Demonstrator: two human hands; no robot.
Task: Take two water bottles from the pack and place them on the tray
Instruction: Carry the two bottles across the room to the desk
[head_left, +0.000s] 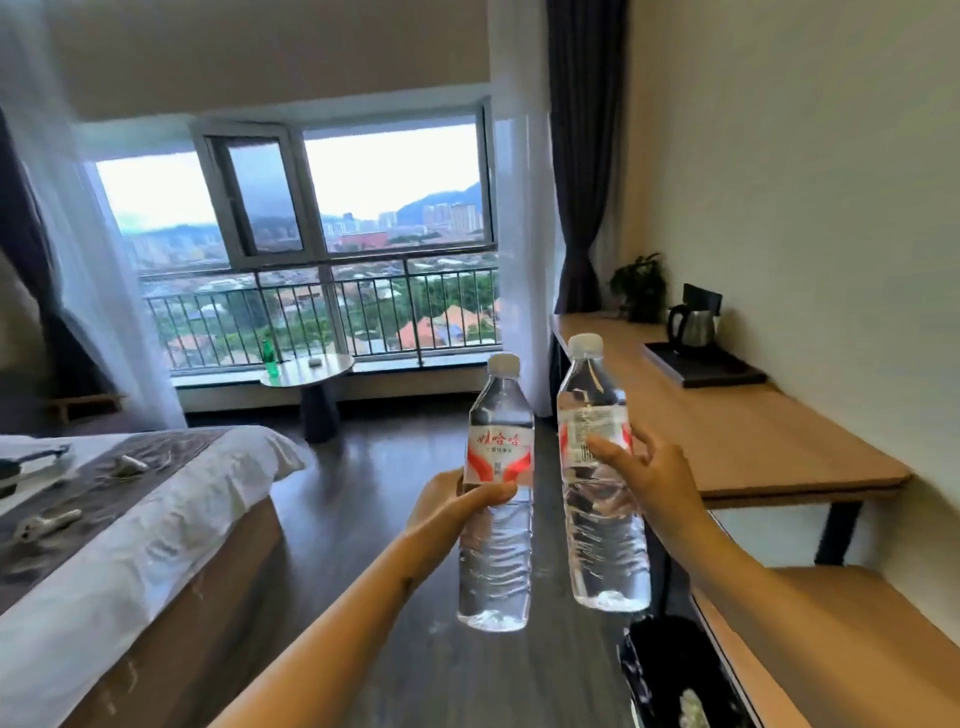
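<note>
Now mid-carry: both bottles out of the pack, neither yet set down. Left hand (457, 499) closed round the middle of the left bottle (497, 499), thumb across the lower edge of the red-and-white label, bottle upright with its white cap on. Right hand (652, 480) wrapped about the right bottle (597, 467) from the far side, fingers curled over the label, bottle tilted slightly, cap up. Bottles side by side, close but apart, held in the air over the dark floor (395, 467) between the bed (130, 519) and the long wooden worktop (753, 441).

Dark tray (727, 376) on the worktop ahead and to the right, against the wall, well apart from the bottles. Steel kettle (693, 325) at the tray's back corner; front part of the tray bare, as far as can be seen. Potted plant (639, 286) beyond it at the worktop's far end. Pack itself not clearly visible; dark shape at the bottom edge too blurred to name.

Next, by judgement: forward and to the right toward the tray, then each bottle lowered base-first onto the bare front part, clear of the kettle. Likely easier one after the other, right first, being nearer. Grip to loosen only once a base sits flat; full bottles, tall and narrow, apt to topple if set down tilted.
</note>
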